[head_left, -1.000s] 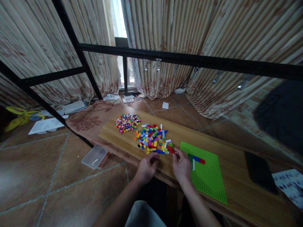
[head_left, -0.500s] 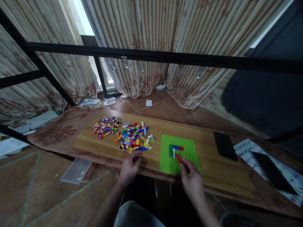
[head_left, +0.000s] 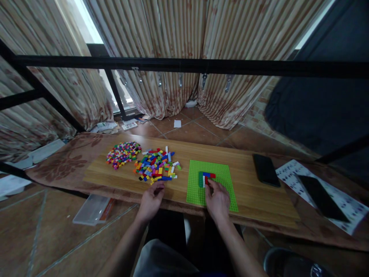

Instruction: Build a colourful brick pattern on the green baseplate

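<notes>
one red brick (head_left: 206, 180), folks, and we have it clamped in the fingertips of the right hand (head_left: 218, 198), at the green baseplate (head_left: 193, 188), right beside a white brick (head_left: 204, 182)! just beyond, we spot a blue brick (head_left: 208, 174) (dark green brick (head_left: 200, 179) to its left). over to the left hand (head_left: 151, 201), fingers curled, near the mixed brick pile (head_left: 156, 164); whether those tips meet, we cannot tell. far right, a black phone (head_left: 265, 169) lies flat.
</notes>
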`<state>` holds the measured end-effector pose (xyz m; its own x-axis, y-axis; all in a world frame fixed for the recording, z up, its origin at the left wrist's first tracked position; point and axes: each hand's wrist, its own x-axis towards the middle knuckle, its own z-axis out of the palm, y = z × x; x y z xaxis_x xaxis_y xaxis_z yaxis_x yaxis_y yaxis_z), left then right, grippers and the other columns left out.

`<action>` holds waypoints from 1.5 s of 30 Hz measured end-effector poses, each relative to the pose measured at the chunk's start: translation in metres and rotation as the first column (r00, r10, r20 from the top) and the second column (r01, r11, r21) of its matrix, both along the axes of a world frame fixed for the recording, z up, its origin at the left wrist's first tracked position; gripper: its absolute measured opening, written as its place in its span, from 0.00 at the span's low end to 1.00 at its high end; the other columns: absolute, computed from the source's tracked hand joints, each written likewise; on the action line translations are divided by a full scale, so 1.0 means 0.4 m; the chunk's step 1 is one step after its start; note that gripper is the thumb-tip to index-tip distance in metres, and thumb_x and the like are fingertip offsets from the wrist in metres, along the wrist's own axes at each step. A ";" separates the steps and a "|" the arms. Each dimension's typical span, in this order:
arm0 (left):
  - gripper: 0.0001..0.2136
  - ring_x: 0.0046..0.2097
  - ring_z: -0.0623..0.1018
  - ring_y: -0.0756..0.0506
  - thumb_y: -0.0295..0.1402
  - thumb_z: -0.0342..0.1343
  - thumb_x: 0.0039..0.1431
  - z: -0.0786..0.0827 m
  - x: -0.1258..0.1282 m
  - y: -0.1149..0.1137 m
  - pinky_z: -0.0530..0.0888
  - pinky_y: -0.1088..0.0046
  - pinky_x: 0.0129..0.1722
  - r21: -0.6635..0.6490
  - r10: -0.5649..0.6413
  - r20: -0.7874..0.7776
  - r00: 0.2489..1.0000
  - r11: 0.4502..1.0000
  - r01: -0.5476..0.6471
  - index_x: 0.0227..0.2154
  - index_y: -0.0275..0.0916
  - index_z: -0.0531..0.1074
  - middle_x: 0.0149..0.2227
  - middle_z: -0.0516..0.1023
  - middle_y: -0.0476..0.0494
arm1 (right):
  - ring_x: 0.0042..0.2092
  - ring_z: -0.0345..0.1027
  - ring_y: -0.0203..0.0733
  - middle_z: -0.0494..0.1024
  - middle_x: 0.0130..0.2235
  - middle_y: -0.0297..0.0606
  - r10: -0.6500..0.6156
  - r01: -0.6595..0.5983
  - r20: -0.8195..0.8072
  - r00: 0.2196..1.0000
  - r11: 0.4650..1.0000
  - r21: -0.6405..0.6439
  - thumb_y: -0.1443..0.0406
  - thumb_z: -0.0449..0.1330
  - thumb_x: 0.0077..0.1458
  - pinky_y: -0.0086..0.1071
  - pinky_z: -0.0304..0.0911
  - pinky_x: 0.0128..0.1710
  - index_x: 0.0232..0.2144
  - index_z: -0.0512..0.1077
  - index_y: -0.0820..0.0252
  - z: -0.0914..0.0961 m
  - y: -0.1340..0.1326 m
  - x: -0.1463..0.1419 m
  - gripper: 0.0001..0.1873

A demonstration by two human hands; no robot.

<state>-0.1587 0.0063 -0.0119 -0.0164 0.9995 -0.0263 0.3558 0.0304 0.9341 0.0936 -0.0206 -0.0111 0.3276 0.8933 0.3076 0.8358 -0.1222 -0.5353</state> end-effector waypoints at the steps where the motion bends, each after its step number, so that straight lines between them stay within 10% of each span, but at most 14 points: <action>1: 0.14 0.43 0.78 0.43 0.34 0.54 0.52 -0.002 0.000 0.001 0.72 0.65 0.49 -0.006 -0.001 0.000 1.000 1.000 0.001 0.42 0.38 0.73 0.39 0.78 0.44 | 0.44 0.69 0.49 0.78 0.41 0.46 0.023 -0.023 -0.029 0.999 1.000 0.009 0.60 0.47 0.61 0.42 0.61 0.48 0.44 0.75 0.62 -0.002 -0.001 0.004 0.20; 32: 0.14 0.42 0.78 0.44 0.35 0.54 0.53 -0.018 -0.001 0.000 0.73 0.67 0.46 0.007 -0.009 0.009 1.000 1.000 0.009 0.42 0.38 0.73 0.38 0.78 0.43 | 0.39 0.70 0.46 0.78 0.37 0.41 0.061 -0.053 -0.129 0.990 0.996 0.067 0.55 0.52 0.58 0.39 0.61 0.43 0.39 0.79 0.56 -0.013 0.042 0.042 0.18; 45: 0.14 0.43 0.78 0.44 0.35 0.53 0.55 0.002 0.003 -0.009 0.73 0.67 0.47 -0.021 -0.006 -0.054 0.999 1.000 0.005 0.44 0.39 0.72 0.40 0.78 0.44 | 0.40 0.66 0.44 0.77 0.35 0.38 0.123 -0.110 0.147 0.981 0.990 -0.087 0.61 0.52 0.61 0.36 0.53 0.41 0.41 0.79 0.51 0.015 0.030 0.045 0.15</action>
